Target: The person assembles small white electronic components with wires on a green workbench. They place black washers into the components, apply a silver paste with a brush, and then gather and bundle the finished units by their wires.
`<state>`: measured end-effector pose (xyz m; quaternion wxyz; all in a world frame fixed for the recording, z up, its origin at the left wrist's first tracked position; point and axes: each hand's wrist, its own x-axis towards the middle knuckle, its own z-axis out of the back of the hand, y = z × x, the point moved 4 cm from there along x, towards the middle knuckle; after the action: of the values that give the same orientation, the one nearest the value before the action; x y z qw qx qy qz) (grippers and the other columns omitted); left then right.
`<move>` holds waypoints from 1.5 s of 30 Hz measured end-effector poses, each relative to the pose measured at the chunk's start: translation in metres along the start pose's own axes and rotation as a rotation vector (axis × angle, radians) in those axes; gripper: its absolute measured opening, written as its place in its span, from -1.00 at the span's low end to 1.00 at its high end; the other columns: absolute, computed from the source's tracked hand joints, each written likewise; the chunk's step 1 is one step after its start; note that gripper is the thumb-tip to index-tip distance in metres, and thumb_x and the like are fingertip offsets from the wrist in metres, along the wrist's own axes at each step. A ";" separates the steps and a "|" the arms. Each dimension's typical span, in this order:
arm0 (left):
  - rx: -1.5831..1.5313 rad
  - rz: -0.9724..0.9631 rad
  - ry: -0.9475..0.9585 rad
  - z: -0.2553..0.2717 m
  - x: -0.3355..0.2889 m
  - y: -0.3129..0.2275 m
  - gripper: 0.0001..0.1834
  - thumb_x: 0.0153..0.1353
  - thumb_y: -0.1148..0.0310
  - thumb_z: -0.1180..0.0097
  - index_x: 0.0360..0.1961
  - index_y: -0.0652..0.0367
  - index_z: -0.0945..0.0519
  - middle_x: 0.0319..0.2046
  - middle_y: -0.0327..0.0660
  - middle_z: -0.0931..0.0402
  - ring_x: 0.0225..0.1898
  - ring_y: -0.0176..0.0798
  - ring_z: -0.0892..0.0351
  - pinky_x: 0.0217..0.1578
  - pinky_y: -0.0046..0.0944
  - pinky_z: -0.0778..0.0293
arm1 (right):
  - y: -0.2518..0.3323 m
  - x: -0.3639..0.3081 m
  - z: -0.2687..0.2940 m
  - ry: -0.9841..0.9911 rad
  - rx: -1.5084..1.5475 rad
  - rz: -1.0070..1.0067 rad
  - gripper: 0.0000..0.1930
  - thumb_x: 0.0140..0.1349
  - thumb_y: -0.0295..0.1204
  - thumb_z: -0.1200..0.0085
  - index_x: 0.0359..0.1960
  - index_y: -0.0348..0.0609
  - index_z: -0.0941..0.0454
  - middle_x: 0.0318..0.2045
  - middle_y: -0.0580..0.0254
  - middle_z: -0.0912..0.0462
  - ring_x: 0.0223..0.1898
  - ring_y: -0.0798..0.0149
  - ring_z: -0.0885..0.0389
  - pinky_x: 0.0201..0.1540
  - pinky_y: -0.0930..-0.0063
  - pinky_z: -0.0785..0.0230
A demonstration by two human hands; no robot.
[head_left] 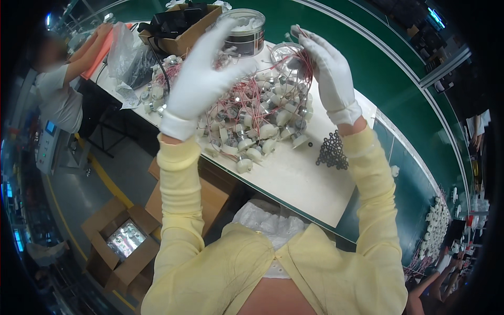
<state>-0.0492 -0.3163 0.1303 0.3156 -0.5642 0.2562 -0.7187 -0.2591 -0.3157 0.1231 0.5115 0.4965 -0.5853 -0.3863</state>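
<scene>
A large heap of small white-and-metal motor-like parts [252, 118] with red and white wires covers the worktable [310, 184]. My left hand [202, 79], in a white glove, is raised over the heap's left side. Its thumb and fingers are spread, slightly blurred, with nothing between them. My right hand [328, 65], also gloved in white, is raised at the heap's far right. Its fingers are closed on a bundle of thin red and white wires [307, 50], which hangs down toward the heap. The fingertips partly hide what is at the wires' upper end.
Small black rings [332, 151] lie right of the heap. Behind it stand a round tub [247, 37], a foil-lined dish [286, 52] and a cardboard box [176, 42] with black items. A co-worker [60, 94] is at left; an open carton [126, 241] sits on the floor.
</scene>
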 end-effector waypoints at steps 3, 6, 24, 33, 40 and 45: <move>0.733 -0.139 0.417 -0.043 -0.010 0.015 -0.39 0.04 0.17 -0.39 0.08 0.31 -0.60 -0.06 -0.06 -0.66 0.07 -0.13 -0.60 0.19 -0.19 -0.40 | 0.010 0.000 -0.020 0.136 -0.139 0.077 -0.61 0.38 -0.30 -0.11 0.15 -0.26 -0.56 -0.33 0.33 -0.70 -0.46 0.63 -0.56 -0.48 0.75 -0.29; 0.421 0.001 0.031 -0.002 0.007 0.039 -0.56 0.23 0.35 -0.22 0.11 0.31 -0.58 -0.09 -0.13 -0.66 -0.02 -0.25 -0.62 0.04 -0.28 -0.50 | 0.032 -0.011 -0.010 0.027 -0.279 0.144 -0.62 0.39 -0.28 -0.10 0.10 -0.31 -0.59 -0.21 0.32 -0.69 -0.34 0.57 -0.58 -0.34 0.73 -0.39; 0.525 -0.139 0.056 -0.033 -0.059 0.033 -0.69 0.19 0.45 -0.16 -0.01 0.05 -0.61 -0.33 -0.18 -0.57 -0.29 -0.06 -0.60 -0.22 -0.09 -0.54 | -0.068 -0.030 -0.003 0.333 -0.971 0.327 -0.64 0.20 -0.29 -0.08 -0.01 -0.20 -0.57 -0.24 -0.10 -0.66 -0.16 -0.12 -0.63 -0.11 0.15 -0.49; -0.330 -0.024 -0.049 -0.016 0.033 -0.035 -0.50 0.21 0.60 -0.15 0.22 0.27 -0.48 -0.03 -0.17 -0.55 -0.03 -0.26 -0.54 0.07 -0.26 -0.46 | -0.009 -0.013 -0.048 0.234 -0.540 0.360 -0.59 0.22 -0.28 -0.10 0.00 -0.36 -0.56 -0.14 -0.18 -0.65 -0.10 -0.06 -0.63 0.01 0.27 -0.46; -0.001 -0.356 -0.040 0.000 0.031 -0.075 -0.45 0.20 0.60 -0.19 0.26 0.27 -0.45 0.10 -0.10 -0.49 0.16 -0.24 -0.46 0.15 -0.28 -0.40 | -0.011 -0.011 -0.067 0.277 -0.457 0.313 -0.66 0.29 -0.25 -0.13 -0.13 -0.33 -0.65 -0.41 0.15 -0.70 -0.41 0.30 -0.62 -0.26 0.37 -0.45; 0.029 -0.031 -0.497 0.027 -0.052 -0.059 -0.49 0.21 0.38 -0.27 0.19 0.27 -0.50 0.13 0.04 -0.50 0.19 -0.09 -0.47 0.21 -0.15 -0.34 | -0.002 -0.003 -0.056 0.205 -0.337 0.265 -0.66 0.34 -0.23 -0.13 -0.11 -0.31 -0.65 -0.39 0.19 -0.68 -0.36 0.45 -0.56 -0.25 0.48 -0.43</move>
<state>-0.0236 -0.2386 0.1451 0.3662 -0.7228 0.1516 -0.5661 -0.2040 -0.3097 0.1299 0.6901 0.3596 -0.5176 -0.3558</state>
